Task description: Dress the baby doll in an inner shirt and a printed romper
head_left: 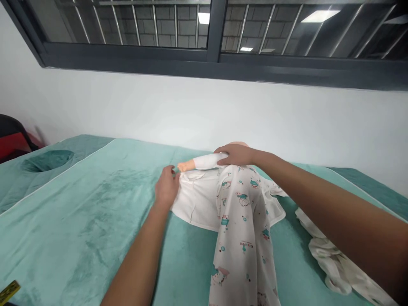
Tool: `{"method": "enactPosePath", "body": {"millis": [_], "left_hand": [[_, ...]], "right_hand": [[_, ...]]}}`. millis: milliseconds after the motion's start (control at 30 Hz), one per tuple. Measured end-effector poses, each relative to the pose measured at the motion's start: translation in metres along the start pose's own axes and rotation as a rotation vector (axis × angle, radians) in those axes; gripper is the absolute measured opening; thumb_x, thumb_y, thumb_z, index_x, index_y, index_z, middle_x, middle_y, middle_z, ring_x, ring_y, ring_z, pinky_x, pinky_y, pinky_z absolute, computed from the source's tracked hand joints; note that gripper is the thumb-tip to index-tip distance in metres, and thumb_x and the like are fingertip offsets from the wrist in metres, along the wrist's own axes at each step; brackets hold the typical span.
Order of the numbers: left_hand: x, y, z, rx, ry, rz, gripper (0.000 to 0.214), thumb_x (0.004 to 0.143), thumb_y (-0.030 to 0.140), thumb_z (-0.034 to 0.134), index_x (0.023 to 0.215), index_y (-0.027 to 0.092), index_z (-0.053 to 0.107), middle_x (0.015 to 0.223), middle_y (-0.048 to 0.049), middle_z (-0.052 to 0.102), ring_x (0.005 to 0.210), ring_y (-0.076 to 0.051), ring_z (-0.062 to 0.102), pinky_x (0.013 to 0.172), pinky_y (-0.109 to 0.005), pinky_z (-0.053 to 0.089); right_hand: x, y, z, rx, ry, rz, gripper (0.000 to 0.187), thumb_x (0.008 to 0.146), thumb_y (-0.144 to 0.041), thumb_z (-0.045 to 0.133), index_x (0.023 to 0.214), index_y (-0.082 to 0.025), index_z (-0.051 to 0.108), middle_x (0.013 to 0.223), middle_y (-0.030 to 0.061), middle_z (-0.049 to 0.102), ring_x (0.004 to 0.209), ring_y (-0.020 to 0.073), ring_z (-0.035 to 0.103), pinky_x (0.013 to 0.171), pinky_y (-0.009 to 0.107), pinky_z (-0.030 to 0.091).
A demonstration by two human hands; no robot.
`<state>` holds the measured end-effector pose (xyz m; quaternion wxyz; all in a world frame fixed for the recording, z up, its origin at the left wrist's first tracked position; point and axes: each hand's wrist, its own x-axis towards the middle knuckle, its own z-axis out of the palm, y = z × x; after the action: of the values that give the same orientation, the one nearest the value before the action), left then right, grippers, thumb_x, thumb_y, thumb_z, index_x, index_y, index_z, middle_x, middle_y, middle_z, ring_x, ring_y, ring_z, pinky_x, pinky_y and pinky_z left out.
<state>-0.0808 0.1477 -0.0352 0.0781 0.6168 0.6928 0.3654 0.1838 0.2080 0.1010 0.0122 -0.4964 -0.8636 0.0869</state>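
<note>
A baby doll lies on the teal bed cover, its head (239,143) mostly hidden behind my right hand (234,154). That hand wraps over the upper part of the doll's white-sleeved arm (205,161), near the shoulder. The arm stretches left, with the bare doll hand (186,165) showing. Beside it, my left hand (167,186) has its fingers curled at the left edge of a white baby shirt (197,199), spread open under the doll. A white cloth with cartoon prints (244,229) covers the doll's body and runs toward me. A printed sleeve (276,189) lies at the right.
Another crumpled white garment (331,255) lies at the right, partly under my forearm. The teal bed cover (79,221) meets a white wall (159,106) below a barred window (216,63). A round hole (47,160) and a red-black object (14,140) are at the left.
</note>
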Motion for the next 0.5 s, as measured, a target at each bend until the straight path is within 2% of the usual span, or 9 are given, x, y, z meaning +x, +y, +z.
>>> {"method": "enactPosePath", "body": {"millis": [67,100,167,267,333,433,500], "left_hand": [[0.0,0.002,-0.001,-0.383,0.166,-0.07,0.036,0.096,0.039,0.034,0.12,0.019,0.05,0.112,-0.0096,0.066,0.095,-0.02,0.065,0.081,-0.032,0.05],[-0.001,0.003,-0.002,-0.535,0.206,-0.085,0.038,0.097,0.041,0.03,0.121,0.02,0.05,0.112,-0.0089,0.065,0.093,-0.018,0.065,0.08,-0.031,0.051],[-0.002,0.005,-0.002,-0.617,0.154,-0.06,0.041,0.096,0.047,0.03,0.122,0.021,0.05,0.114,-0.0077,0.065,0.093,-0.017,0.065,0.082,-0.03,0.051],[-0.003,0.007,0.001,-0.371,-0.052,0.038,0.035,0.091,0.044,0.046,0.116,0.021,0.057,0.111,-0.0066,0.066,0.098,-0.019,0.062,0.089,-0.032,0.048],[-0.003,0.005,0.003,-0.205,-0.129,0.102,0.029,0.091,0.039,0.047,0.108,0.021,0.061,0.107,-0.0065,0.066,0.098,-0.02,0.061,0.09,-0.033,0.047],[-0.003,0.003,0.005,-0.08,-0.105,0.118,0.028,0.093,0.036,0.042,0.104,0.021,0.062,0.106,-0.0067,0.064,0.098,-0.021,0.06,0.088,-0.034,0.047],[-0.004,0.004,0.005,-0.007,-0.074,0.1,0.029,0.094,0.037,0.039,0.106,0.021,0.061,0.108,-0.007,0.063,0.1,-0.022,0.058,0.088,-0.034,0.047]], "right_hand": [[0.006,-0.004,0.012,0.03,0.001,-0.039,0.048,0.081,-0.049,0.059,0.125,-0.031,0.06,0.125,0.0032,0.065,0.108,0.0273,0.06,0.09,0.036,0.044],[0.009,-0.007,0.02,0.047,-0.003,-0.048,0.047,0.081,-0.048,0.059,0.126,-0.031,0.059,0.126,0.0033,0.064,0.108,0.0271,0.06,0.09,0.036,0.044],[0.017,-0.014,0.034,0.068,-0.02,-0.036,0.046,0.082,-0.047,0.058,0.125,-0.033,0.059,0.126,0.0026,0.064,0.106,0.0269,0.061,0.088,0.036,0.045],[0.022,-0.024,0.046,0.096,-0.017,0.007,0.046,0.083,-0.046,0.058,0.127,-0.032,0.059,0.129,0.0034,0.062,0.109,0.0282,0.061,0.088,0.038,0.046],[0.016,-0.028,0.048,0.157,0.05,0.0,0.046,0.085,-0.045,0.055,0.128,-0.029,0.058,0.133,0.0047,0.06,0.116,0.0277,0.057,0.094,0.039,0.044],[-0.012,-0.022,0.052,0.32,0.251,-0.02,0.044,0.09,-0.045,0.049,0.13,-0.028,0.056,0.138,0.0036,0.056,0.125,0.0241,0.051,0.104,0.039,0.038],[-0.038,-0.009,0.063,0.401,0.42,0.041,0.044,0.092,-0.046,0.045,0.132,-0.029,0.054,0.141,0.0029,0.053,0.129,0.0233,0.047,0.107,0.04,0.035]]}}
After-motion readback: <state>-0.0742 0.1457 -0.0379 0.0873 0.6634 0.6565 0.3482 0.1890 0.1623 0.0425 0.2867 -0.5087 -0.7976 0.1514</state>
